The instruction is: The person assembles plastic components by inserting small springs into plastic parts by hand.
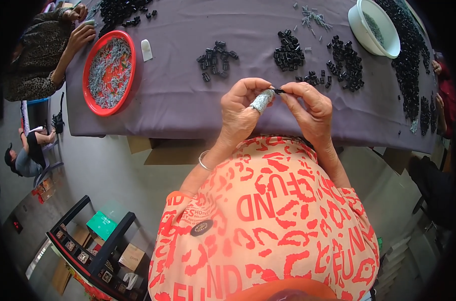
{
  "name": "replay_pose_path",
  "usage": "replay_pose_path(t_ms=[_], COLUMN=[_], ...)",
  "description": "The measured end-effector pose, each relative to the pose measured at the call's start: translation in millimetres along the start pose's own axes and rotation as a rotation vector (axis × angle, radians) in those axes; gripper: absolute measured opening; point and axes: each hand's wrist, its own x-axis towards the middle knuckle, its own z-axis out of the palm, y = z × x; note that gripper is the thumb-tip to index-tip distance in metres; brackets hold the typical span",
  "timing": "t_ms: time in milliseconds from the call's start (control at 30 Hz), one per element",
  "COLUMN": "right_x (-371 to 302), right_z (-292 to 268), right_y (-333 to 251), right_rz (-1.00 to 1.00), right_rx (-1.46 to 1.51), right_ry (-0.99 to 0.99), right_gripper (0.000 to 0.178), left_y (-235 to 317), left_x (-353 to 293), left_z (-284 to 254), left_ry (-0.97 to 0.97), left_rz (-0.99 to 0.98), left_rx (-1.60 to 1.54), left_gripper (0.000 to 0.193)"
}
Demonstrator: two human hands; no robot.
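Observation:
Close to the table's near edge, my left hand point(239, 111) and my right hand point(312, 109) meet fingertip to fingertip. Both pinch a small black plastic part point(278, 91) between thumb and forefinger. One left finger wears a whitish, speckled finger wrap point(262, 102). Just beyond my right hand lie loose black parts point(313, 79). A heap of black parts point(288, 52) is farther out, with a larger scatter of black parts point(346, 65) to its right. Another small cluster of black parts point(217, 60) sits beyond my left hand.
A red oval tray point(132, 67) of small grey pieces stands left, beside a white finger-shaped piece point(146, 50). A white bowl point(357, 22) holds grey pieces at far right, near a long black heap point(409, 65). Co-workers' hands point(81, 36) are at far left; another person is at right.

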Motion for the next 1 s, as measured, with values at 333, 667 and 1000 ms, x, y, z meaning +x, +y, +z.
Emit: replay_pose_path(t_ms=[333, 667, 1000], right_x=[-2, 3, 0], right_z=[3, -4, 7], right_y=[6, 15, 9], right_rz=[0.053, 0.021, 0.0], right_rx=[0.016, 0.019, -0.067], right_ry=[0.011, -0.066, 0.035], right_gripper=[0.015, 0.015, 0.015], left_y=[-8, -4, -14], left_x=[0, 3, -2], left_z=[1, -2, 2], left_ry=[0.049, 0.01, 0.109], left_rz=[0.011, -0.005, 0.017], left_rx=[0.076, 0.155, 0.065], left_gripper=[0.018, 0.019, 0.017])
